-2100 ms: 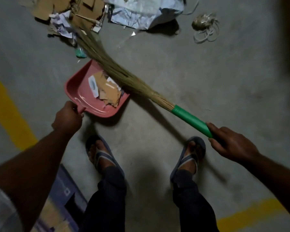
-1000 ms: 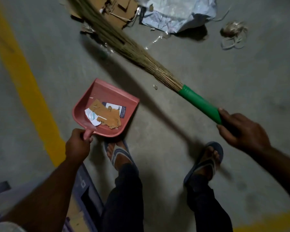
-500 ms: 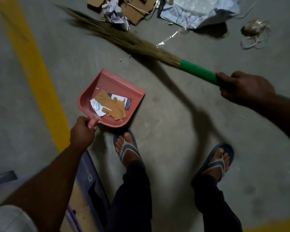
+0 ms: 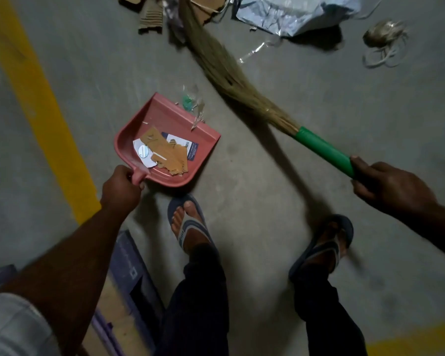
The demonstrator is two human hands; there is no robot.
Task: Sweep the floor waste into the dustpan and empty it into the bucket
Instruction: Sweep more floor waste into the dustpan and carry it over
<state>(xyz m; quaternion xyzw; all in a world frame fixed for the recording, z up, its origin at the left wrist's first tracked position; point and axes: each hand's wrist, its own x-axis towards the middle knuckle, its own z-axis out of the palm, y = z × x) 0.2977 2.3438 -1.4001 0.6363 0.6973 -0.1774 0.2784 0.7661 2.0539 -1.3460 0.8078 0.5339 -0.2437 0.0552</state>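
A pink dustpan (image 4: 162, 119) rests on the concrete floor with my left hand (image 4: 120, 187) shut on its short handle. Torn brown cardboard (image 4: 166, 152) and a couple of paper cards lie inside it. A clear plastic scrap with a green bit (image 4: 192, 102) sits at the pan's front lip. My right hand (image 4: 388, 186) grips the green handle of a grass broom (image 4: 321, 150), and its bristles (image 4: 216, 60) stretch up to the left into a pile of cardboard pieces (image 4: 150, 18) at the top edge. No bucket is in view.
Crumpled white plastic sheeting (image 4: 293, 11) and a coil of pale string (image 4: 383, 42) lie at the top right. A yellow floor line (image 4: 41, 106) runs down the left. A purple box (image 4: 129, 286) stands by my left foot (image 4: 188, 227); my right foot (image 4: 326, 242) is behind the broom.
The broom has swung from lying leftward to pointing up into the waste pile. A plastic scrap with a green bit now lies at the dustpan's lip. My right hand dropped lower.
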